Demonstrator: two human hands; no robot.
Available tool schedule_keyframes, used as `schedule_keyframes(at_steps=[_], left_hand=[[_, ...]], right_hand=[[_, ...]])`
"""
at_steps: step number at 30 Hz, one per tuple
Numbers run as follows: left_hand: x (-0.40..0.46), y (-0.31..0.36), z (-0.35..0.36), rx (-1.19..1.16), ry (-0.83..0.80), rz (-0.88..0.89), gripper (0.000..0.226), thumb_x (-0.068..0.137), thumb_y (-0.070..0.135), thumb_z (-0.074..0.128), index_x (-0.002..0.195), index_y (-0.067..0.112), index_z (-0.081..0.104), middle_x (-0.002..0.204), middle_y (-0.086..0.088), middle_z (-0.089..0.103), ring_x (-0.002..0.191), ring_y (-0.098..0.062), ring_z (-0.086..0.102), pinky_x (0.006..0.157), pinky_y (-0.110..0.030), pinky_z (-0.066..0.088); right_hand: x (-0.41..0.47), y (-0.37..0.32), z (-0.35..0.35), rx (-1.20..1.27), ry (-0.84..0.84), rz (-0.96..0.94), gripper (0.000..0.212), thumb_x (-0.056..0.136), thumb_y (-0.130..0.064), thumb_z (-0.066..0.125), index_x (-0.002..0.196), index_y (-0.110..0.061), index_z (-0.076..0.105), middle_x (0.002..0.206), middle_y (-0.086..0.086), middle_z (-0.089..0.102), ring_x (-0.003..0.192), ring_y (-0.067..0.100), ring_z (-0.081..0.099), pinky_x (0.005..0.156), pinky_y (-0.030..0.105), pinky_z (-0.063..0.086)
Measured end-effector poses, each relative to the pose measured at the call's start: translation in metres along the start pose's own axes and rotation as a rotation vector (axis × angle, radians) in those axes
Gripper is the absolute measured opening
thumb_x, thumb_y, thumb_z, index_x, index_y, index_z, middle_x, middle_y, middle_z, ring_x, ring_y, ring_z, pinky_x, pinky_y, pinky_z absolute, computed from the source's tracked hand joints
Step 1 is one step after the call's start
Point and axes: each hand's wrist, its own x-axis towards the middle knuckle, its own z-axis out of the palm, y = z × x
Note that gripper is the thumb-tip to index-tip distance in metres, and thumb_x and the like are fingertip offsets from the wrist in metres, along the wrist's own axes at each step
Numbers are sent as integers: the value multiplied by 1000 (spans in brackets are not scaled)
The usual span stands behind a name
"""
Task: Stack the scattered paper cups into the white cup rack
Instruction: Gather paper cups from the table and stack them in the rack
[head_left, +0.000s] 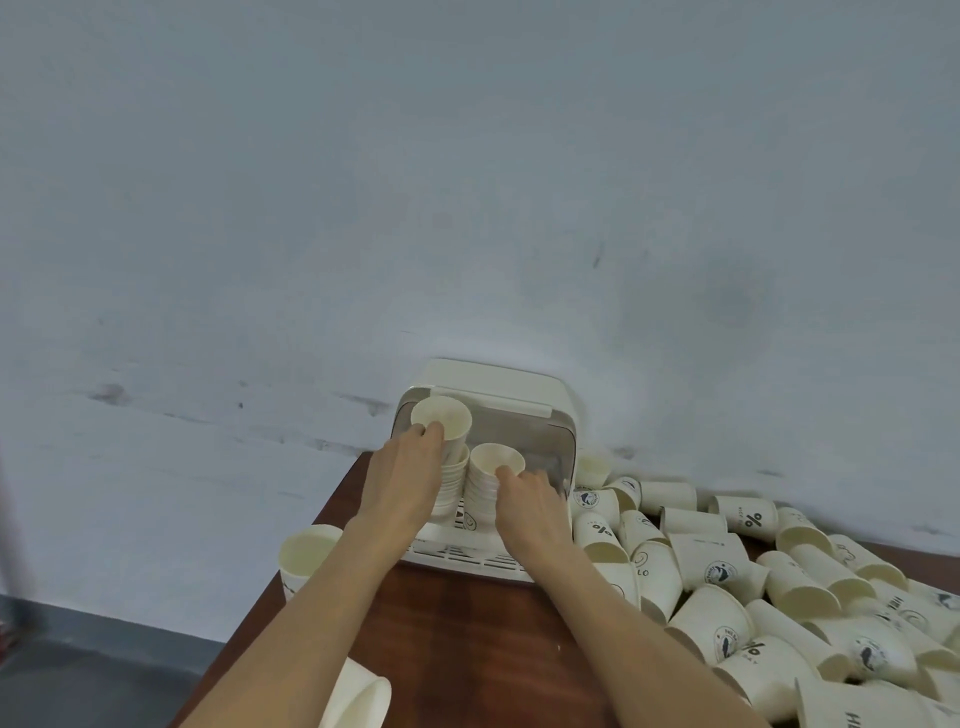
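Cup rack (467, 556) sat at table's (467, 649) far edge, against wall (363, 208). Two cup stacks stood in rack side by side: left stack (451, 467) taller, right stack (485, 486) just beside it. Left hand (402, 478) was on left stack, right hand (530, 506) on right stack. Loose cups (779, 597) lay heaped right of rack. Upright cup (304, 558) stood left of rack; another cup (358, 696) at near edge.

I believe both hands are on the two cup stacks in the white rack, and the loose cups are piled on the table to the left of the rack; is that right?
Not quite: the head view shows the loose cups piled right of the white rack, not left. Both the left hand and right hand are on the two cup stacks.
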Motion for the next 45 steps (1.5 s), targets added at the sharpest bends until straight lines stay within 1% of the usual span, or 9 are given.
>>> schedule_keyframes(at_steps=[6,17,21,23,29,32,36,41,45], left_hand=[[3,0,10,130,-118,2,20,95,5,40,106,14,54,102,-7,60,89,-28,59,62,-32,36],[-2,5,17,174,-295,0,31,87,-5,44,111,10,57,109,-7,61,99,-28,60,67,-31,38],[-10,9,7,137,-307,-36,54,89,0,45,140,4,32,128,-11,53,107,-30,57,72,-34,43],[-22,15,-3,129,-285,-63,63,90,3,45,147,4,21,135,-10,48,112,-30,56,77,-36,46],[-82,23,-39,-73,-149,-122,24,95,16,39,117,19,46,121,2,54,96,-28,59,67,-37,44],[-119,30,-55,-224,-59,-167,28,99,24,36,124,24,49,111,5,59,95,-21,60,74,-36,49],[-161,40,-72,-351,16,-236,34,99,24,38,130,29,51,112,9,61,98,-13,59,79,-30,47],[-189,40,-77,-341,12,-266,31,97,21,43,125,26,57,108,8,63,95,-14,60,80,-32,47],[-207,35,-79,-284,-54,-273,29,98,22,43,120,26,60,103,8,60,88,-15,60,76,-35,49]], right_hand=[[-3,-1,0,29,-26,27,32,88,0,39,117,-11,50,110,13,62,107,33,48,79,40,41],[-8,-5,-11,-15,-117,44,42,86,-6,44,127,-11,42,120,15,57,113,33,45,90,41,40],[-17,-4,-17,33,-114,42,71,85,-5,44,149,-13,16,123,18,54,114,35,44,95,43,38],[-28,-5,-22,87,-97,37,74,84,-5,43,151,-15,12,122,17,54,113,34,44,99,43,37],[-95,7,-37,467,9,82,56,93,-12,43,147,-26,33,114,3,56,108,20,43,97,32,38],[-135,20,-41,546,58,120,51,94,-16,48,144,-27,41,101,-8,55,103,14,44,95,28,38],[-178,24,-47,582,76,135,49,90,-15,55,137,-28,50,94,-12,56,95,10,48,90,24,39],[-211,13,-59,650,104,152,47,93,-16,55,137,-30,49,97,-16,54,100,8,45,87,17,30],[-223,8,-64,697,107,176,46,93,-17,54,136,-31,49,98,-16,56,99,7,46,90,20,34]])
